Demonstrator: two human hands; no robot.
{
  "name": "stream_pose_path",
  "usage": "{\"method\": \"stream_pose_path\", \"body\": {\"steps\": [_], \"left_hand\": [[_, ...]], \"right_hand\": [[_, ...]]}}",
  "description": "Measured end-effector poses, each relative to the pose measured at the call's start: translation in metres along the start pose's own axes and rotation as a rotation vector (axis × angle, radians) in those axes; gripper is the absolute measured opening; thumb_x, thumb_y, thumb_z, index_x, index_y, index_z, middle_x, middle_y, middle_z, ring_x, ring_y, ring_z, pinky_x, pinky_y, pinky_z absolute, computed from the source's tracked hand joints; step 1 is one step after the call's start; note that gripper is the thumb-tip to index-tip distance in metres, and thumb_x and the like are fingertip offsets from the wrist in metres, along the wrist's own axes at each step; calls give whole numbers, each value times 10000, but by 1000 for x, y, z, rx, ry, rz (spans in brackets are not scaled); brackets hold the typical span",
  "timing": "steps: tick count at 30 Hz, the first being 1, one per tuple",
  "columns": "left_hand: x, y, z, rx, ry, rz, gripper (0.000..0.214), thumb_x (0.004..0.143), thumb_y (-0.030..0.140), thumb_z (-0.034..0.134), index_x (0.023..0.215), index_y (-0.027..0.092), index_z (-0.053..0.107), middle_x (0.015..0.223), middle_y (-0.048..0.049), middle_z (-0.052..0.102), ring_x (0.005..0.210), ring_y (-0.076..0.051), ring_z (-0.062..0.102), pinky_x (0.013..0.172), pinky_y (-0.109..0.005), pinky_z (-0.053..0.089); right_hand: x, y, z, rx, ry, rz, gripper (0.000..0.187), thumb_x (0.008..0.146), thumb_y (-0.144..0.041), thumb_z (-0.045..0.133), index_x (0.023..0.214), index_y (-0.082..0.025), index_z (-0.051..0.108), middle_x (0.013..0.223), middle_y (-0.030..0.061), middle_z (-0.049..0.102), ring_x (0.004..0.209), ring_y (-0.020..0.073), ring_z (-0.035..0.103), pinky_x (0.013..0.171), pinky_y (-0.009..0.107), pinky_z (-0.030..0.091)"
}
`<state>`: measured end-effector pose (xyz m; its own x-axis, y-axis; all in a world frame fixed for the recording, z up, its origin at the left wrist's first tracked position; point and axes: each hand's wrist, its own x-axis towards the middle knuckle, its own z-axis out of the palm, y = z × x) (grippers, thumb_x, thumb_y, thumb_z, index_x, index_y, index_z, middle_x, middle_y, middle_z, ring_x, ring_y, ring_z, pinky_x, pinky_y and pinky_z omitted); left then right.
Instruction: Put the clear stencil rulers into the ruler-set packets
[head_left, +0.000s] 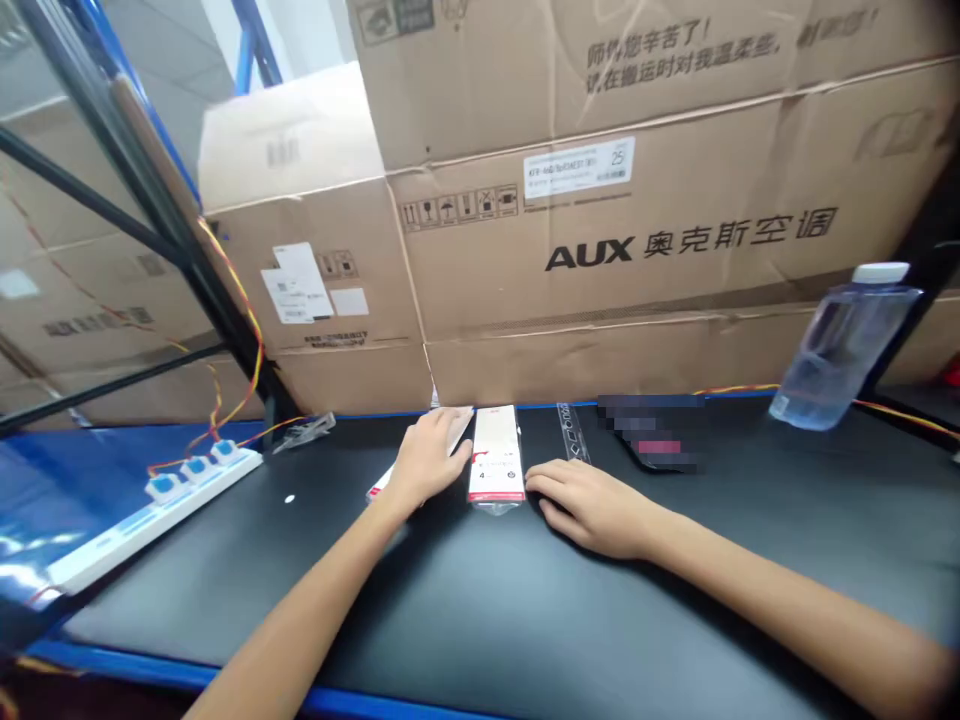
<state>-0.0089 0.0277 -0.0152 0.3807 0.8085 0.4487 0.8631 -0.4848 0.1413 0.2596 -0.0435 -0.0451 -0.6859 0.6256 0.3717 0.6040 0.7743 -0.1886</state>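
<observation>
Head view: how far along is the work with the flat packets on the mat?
Early, by the look. Done: one white-and-red packet lies flat on the black mat. In hand: the left hand presses a second packet beside it; the right hand rests empty by the first. Left: neither packet looks opened.

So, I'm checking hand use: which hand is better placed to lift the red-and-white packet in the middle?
Right, probably: the right hand lies free on the mat, fingertips beside the packet, while the left hand rests on a second packet.
</observation>
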Motion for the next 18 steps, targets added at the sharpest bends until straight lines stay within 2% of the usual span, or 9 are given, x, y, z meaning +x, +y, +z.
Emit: {"method": "stream_pose_path", "body": {"steps": [3,4,7,10,14,18], "left_hand": [[3,-19,-4,-14,-58,-192,418,902,388,536,1266,192,599,1301,-125,638,1181,-302,597,993,-403,436],[3,-24,-4,-14,-67,-216,393,898,381,535,1230,189,619,1260,-124,657,1154,-296,609,966,-385,443],[3,-28,-3,-6,-97,-244,255,868,373,573,981,182,698,1016,-100,716,967,-260,659,845,-324,467],[2,-27,-5,-13,-112,-239,194,859,354,591,880,195,700,857,-49,703,830,-210,659,754,-277,461],[-2,-25,-7,-26,-103,-273,166,835,349,620,887,206,685,893,-53,715,849,-221,667,747,-279,464],[-7,-31,-6,-55,-86,-354,239,822,446,626,863,214,663,977,-96,730,926,-274,677,761,-308,464]], "right_hand": [[-4,-7,-3,-42,6,25,298,994,-202,420,1182,-177,650,1193,121,695,1050,256,646,868,420,514],[-5,-9,-3,-53,10,32,299,994,-202,417,1168,-175,658,1187,123,698,1042,258,650,859,419,516],[-10,-14,-5,-57,30,48,292,984,-200,423,1131,-175,674,1152,121,707,1018,252,661,856,407,520],[-13,-15,-7,-2,73,57,269,959,-200,463,1112,-199,685,1115,100,715,1022,233,666,890,379,523],[-15,-11,-8,81,91,63,261,939,-201,491,1100,-207,696,1114,93,716,1028,229,673,917,377,534],[-14,-9,-4,75,71,58,259,943,-230,502,1122,-207,688,1157,104,706,1046,248,674,941,415,545]]}}
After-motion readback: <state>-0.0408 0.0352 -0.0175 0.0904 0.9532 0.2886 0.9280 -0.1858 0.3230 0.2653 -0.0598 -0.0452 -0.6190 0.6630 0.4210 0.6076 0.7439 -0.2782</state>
